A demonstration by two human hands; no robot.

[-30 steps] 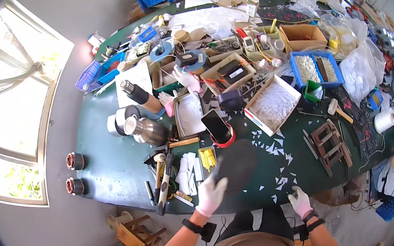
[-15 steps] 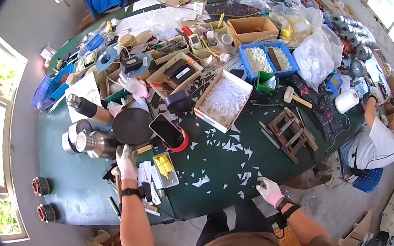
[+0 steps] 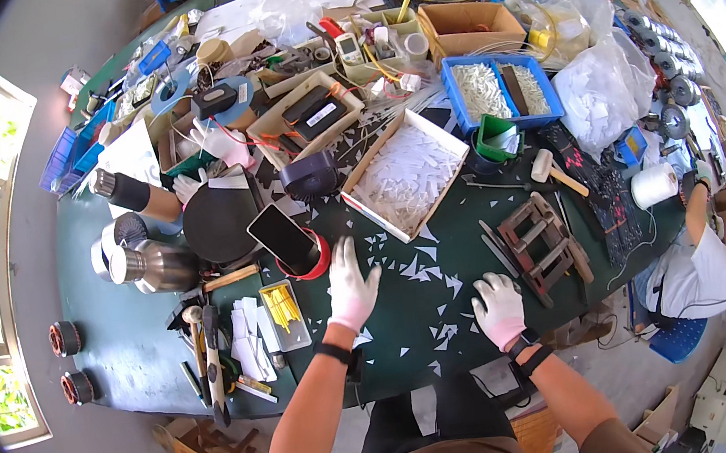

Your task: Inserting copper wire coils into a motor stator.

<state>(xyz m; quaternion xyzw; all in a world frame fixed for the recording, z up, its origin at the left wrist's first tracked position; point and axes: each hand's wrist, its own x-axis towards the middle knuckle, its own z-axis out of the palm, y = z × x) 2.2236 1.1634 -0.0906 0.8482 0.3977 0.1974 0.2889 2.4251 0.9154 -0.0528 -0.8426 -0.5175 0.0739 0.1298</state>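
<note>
My left hand [image 3: 354, 287], in a white glove, is over the green table [image 3: 401, 373] with its fingers stretched out and nothing in them. Just beyond it stands a phone [image 3: 283, 237] propped in a red round holder [image 3: 321, 267]. My right hand [image 3: 498, 308], gloved too, holds nothing; its fingers are apart and slightly bent. Between the two hands lie several small white triangular scraps [image 3: 429, 273]. Farther on is a shallow open box [image 3: 362, 199] filled with white pieces. To the right of my right hand rests a brown metal frame [image 3: 539, 251].
At left are hammers [image 3: 211, 347], a grey tray of yellow strips [image 3: 282, 313], a steel bottle [image 3: 157, 267] and a round black plate [image 3: 221, 224]. A blue bin [image 3: 555, 100] and a mallet [image 3: 558, 171] lie far right. A person [image 3: 691, 243] sits at the right edge.
My left hand has moved right, from beside the hammers and paper strips to near the scraps. My right hand has come up from the table's near edge onto the tabletop.
</note>
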